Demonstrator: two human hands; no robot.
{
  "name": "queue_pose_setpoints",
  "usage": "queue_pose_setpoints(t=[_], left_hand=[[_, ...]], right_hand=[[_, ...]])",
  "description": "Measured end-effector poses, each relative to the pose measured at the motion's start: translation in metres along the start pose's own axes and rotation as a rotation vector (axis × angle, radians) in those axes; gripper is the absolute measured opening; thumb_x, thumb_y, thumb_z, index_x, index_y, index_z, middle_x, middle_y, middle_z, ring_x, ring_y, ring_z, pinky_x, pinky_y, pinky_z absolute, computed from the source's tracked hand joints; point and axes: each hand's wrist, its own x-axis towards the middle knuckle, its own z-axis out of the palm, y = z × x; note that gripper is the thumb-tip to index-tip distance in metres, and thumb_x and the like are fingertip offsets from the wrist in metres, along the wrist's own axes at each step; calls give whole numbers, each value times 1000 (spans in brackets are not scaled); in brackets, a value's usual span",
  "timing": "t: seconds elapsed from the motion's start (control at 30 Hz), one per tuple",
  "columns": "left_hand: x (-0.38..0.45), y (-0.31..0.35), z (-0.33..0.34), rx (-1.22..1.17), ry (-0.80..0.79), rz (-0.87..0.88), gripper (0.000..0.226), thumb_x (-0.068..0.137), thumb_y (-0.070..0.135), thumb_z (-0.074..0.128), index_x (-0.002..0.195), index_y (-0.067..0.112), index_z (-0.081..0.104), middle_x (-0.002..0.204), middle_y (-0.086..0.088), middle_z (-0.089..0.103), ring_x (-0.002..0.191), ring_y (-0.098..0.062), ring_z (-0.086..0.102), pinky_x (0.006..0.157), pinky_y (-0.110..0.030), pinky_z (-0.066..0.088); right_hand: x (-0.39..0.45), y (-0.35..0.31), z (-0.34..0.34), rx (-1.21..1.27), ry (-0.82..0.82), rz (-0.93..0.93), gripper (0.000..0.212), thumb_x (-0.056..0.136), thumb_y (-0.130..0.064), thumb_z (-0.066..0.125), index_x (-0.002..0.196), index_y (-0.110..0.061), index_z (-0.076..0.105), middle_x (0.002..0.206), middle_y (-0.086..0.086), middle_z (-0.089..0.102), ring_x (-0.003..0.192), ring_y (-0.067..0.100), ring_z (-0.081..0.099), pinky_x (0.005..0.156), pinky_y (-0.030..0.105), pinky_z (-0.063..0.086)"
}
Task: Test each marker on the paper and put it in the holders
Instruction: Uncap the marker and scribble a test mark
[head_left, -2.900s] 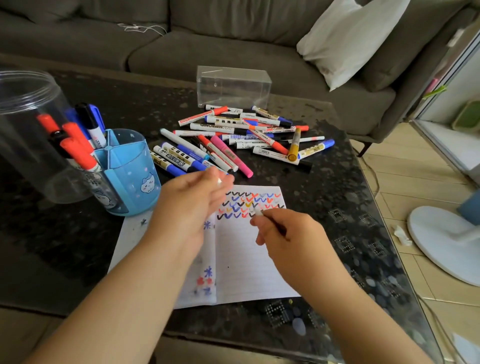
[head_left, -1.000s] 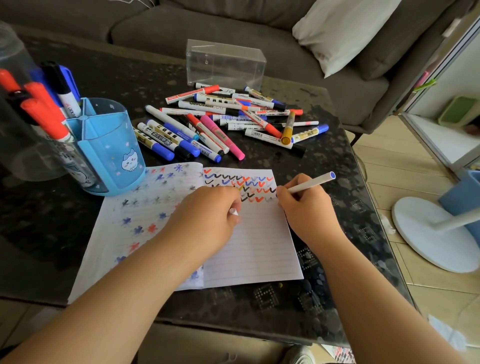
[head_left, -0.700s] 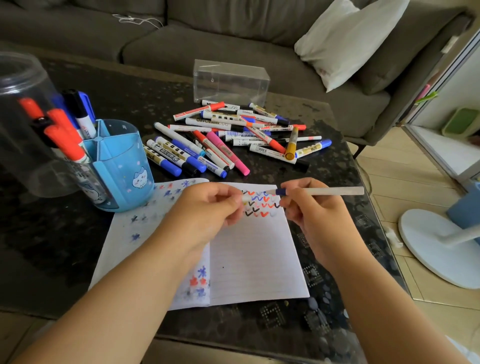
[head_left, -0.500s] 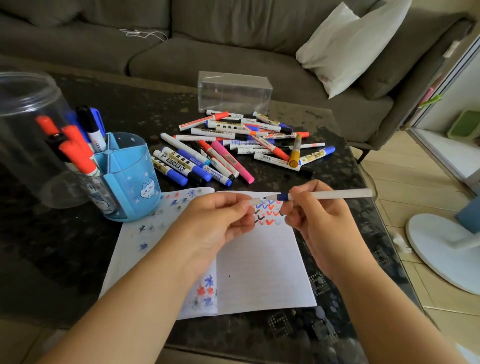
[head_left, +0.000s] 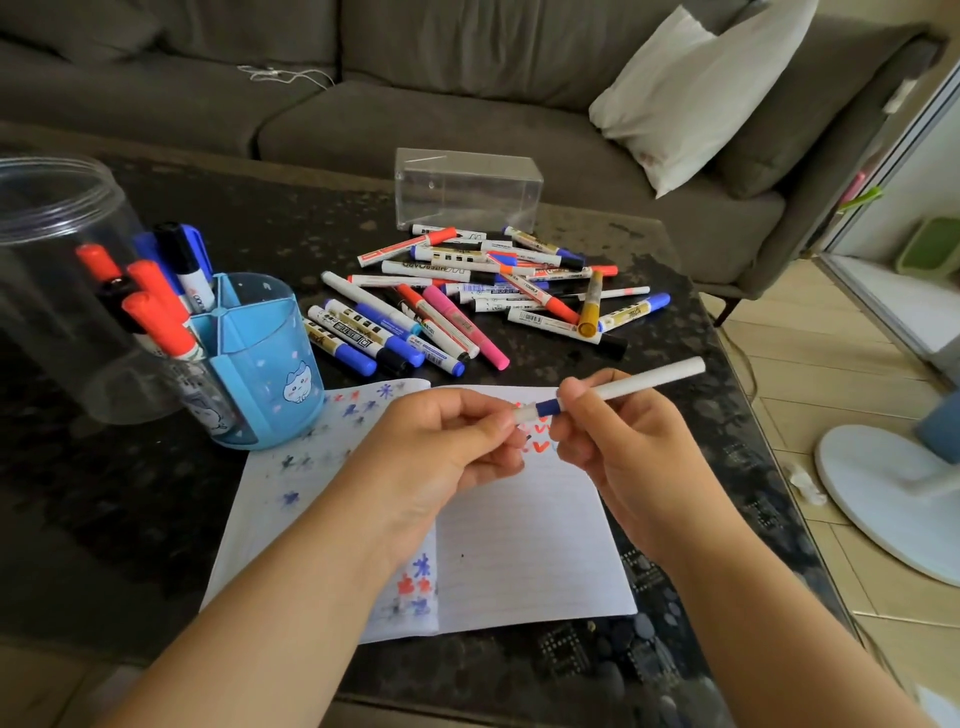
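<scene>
My right hand (head_left: 631, 441) grips a thin white marker (head_left: 649, 382) with a blue band, held level above the lined paper (head_left: 524, 551). My left hand (head_left: 441, 447) pinches the white cap at the marker's left end, the cap touching the blue band. The paper lies on the dark table with rows of coloured ticks and stars, partly hidden by my hands. A blue divided holder (head_left: 260, 364) stands at the left with red, blue and black markers in it. A pile of loose markers (head_left: 467, 301) lies behind the paper.
A big clear plastic jar (head_left: 52, 270) stands at the far left beside the blue holder. A clear plastic box (head_left: 467, 187) sits behind the marker pile. A grey sofa with a white pillow (head_left: 691, 88) lies beyond the table. A white fan base (head_left: 883, 493) stands on the floor at right.
My right hand lifted the marker off the paper and turned it level. My left hand brought the cap up to the tip, and the cap now sits against the blue band.
</scene>
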Motion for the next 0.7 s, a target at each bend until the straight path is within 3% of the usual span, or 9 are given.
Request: queue_pose_setpoints(t=[0.2,0.33,0.4,0.43,0.5,0.57,0.63,0.7], left_hand=[[-10,2,-7,181,81,69,8,85,4,62,82,9,68,66,-3,71,64,-14,68,69,-24,58],[-16,7,-17,396,171,165,9,88,14,62,85,19,68,68,4,71,62,-2,65,69,-24,53],[-17,11,-23,481,216,249,10,88,18,61,82,23,67,67,5,70,62,-1,63,63,-20,47],[-17,14,-28,502,246,292,11,88,19,60,80,24,66,67,5,69,62,-2,63,62,-20,46],[-17,21,-40,548,315,370,15,88,18,58,76,25,64,66,6,66,62,-5,60,61,-20,46],[-17,29,-53,568,350,423,17,87,17,58,73,26,63,64,8,63,59,-4,56,62,-21,43],[-22,35,-61,597,344,436,15,87,19,58,75,26,63,64,9,61,58,-2,53,61,-20,41],[-28,38,-67,666,341,456,10,88,21,58,80,24,63,68,10,61,64,-3,55,61,-19,43]], right_hand=[[0,8,12,173,-54,103,21,77,-27,59,80,-7,64,61,5,59,56,10,48,62,22,47],[-2,11,29,242,-16,246,31,76,-31,59,85,-2,66,66,8,63,52,7,49,55,19,48],[-6,7,38,96,39,299,35,79,-37,59,84,-3,65,61,5,64,49,7,47,52,19,47],[-7,5,41,-101,81,284,36,82,-41,59,81,-6,65,56,0,63,46,6,46,50,19,45],[-10,3,42,-577,211,70,28,83,-41,64,73,-15,64,52,-5,60,43,6,45,47,19,41],[-13,-2,46,-893,311,-314,12,79,-31,72,76,-24,62,63,-10,53,53,6,48,49,16,35],[-13,-1,58,-1044,249,-504,24,73,-20,78,94,-28,68,79,-13,47,62,2,49,54,10,32],[-9,5,69,-1098,162,-544,38,67,-14,83,101,-24,70,84,-10,47,64,5,50,57,10,34]])
